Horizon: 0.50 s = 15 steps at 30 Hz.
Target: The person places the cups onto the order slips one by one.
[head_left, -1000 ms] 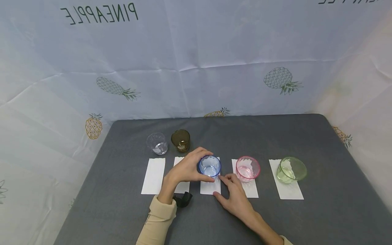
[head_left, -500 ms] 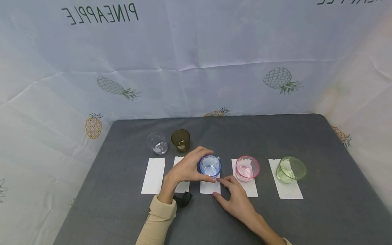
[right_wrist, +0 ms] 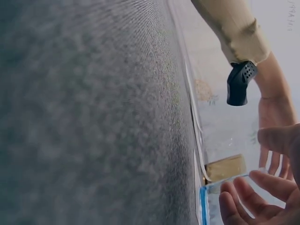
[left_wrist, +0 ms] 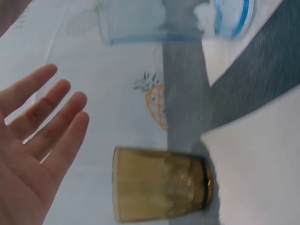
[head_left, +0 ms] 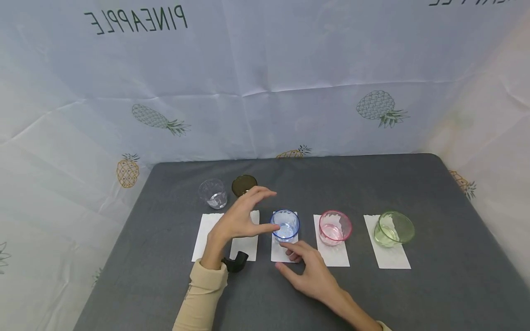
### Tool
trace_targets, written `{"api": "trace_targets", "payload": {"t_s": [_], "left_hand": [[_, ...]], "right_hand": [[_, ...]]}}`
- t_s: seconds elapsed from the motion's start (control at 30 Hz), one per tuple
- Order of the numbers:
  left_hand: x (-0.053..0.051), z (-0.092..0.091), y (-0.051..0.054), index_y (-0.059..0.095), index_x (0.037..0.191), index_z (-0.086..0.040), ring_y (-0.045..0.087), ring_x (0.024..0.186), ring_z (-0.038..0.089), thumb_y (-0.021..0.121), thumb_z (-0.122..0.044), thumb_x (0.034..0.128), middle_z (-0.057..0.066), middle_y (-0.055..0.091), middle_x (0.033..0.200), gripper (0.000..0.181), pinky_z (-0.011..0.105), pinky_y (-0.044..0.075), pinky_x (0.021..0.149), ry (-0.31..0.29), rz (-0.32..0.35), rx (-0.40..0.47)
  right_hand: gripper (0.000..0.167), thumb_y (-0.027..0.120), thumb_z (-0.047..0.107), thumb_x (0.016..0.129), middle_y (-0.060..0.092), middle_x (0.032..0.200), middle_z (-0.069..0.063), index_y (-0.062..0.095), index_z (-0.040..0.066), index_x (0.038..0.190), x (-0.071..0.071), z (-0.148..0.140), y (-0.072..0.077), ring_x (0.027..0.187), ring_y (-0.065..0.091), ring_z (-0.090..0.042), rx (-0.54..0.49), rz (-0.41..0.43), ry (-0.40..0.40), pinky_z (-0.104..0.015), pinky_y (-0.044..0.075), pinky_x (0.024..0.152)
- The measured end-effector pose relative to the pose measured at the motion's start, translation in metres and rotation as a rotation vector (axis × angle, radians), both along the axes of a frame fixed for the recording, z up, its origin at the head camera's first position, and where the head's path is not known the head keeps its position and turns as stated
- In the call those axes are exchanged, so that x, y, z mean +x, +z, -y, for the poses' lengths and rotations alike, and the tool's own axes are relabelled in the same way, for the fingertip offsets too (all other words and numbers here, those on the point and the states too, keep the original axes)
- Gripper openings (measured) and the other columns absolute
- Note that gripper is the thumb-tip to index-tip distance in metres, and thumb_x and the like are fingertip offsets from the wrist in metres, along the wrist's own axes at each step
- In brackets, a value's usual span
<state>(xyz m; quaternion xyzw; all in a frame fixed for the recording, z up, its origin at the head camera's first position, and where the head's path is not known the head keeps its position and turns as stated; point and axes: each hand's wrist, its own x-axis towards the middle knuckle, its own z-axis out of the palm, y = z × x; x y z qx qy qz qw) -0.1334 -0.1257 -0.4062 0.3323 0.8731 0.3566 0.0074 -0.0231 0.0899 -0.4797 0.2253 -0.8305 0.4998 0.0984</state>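
In the head view a blue-rimmed glass [head_left: 285, 219] stands on the middle white paper [head_left: 284, 254]. My left hand [head_left: 240, 219] is spread just left of it, fingers apart and holding nothing; the thumb tip overlaps the glass's near rim in the picture, touching or not I cannot tell. My right hand [head_left: 310, 273] lies at the near side of that glass, its fingers loosely bent, holding nothing. The left wrist view shows the left palm [left_wrist: 28, 159] facing the amber glass [left_wrist: 159, 185], which the hand partly hides in the head view.
A clear glass [head_left: 213, 194] stands at the back left. To the right, a pink-rimmed glass [head_left: 334, 227] and a green glass [head_left: 393, 229] each stand on white paper. Two more papers lie under and beside the left hand. A printed cloth [head_left: 265, 55] hangs behind the dark table [head_left: 455, 276].
My left hand has let go of the blue-rimmed glass and moved left, its fingers spreading. My right hand has shifted slightly left and its fingers have bent a little.
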Motion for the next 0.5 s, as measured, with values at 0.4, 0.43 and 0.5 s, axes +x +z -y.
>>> {"api": "trace_targets", "payload": {"t_s": [0.4, 0.43, 0.5], "left_hand": [[-0.016, 0.031, 0.009, 0.059, 0.142, -0.012, 0.057, 0.13, 0.031, 0.084, -0.031, 0.082, 0.009, 0.057, 0.142, 0.068, 0.055, 0.05, 0.106, 0.048, -0.058, 0.035], [-0.017, 0.034, 0.009, 0.059, 0.141, -0.011, 0.057, 0.13, 0.032, 0.084, -0.031, 0.082, 0.009, 0.057, 0.142, 0.068, 0.056, 0.05, 0.105, 0.055, -0.057, 0.038], [-0.018, 0.037, 0.009, 0.059, 0.141, -0.009, 0.058, 0.129, 0.033, 0.084, -0.03, 0.0822, 0.01, 0.057, 0.142, 0.067, 0.057, 0.05, 0.105, 0.071, -0.054, 0.04]], "right_hand": [[0.041, 0.082, 0.019, 0.087, 0.063, 0.077, -0.002, 0.071, 0.0, 0.122, -0.007, 0.021, 0.005, 0.06, 0.051, 0.005, -0.031, 0.147, 0.095, -0.019, 0.051, 0.055], [0.041, 0.081, 0.019, 0.087, 0.062, 0.076, -0.002, 0.071, 0.0, 0.122, -0.007, 0.024, 0.005, 0.059, 0.05, 0.006, -0.038, 0.157, 0.104, -0.019, 0.051, 0.054], [0.042, 0.081, 0.019, 0.088, 0.062, 0.073, -0.002, 0.07, -0.002, 0.122, -0.009, 0.028, 0.006, 0.058, 0.048, 0.009, -0.045, 0.165, 0.12, -0.019, 0.051, 0.053]]}}
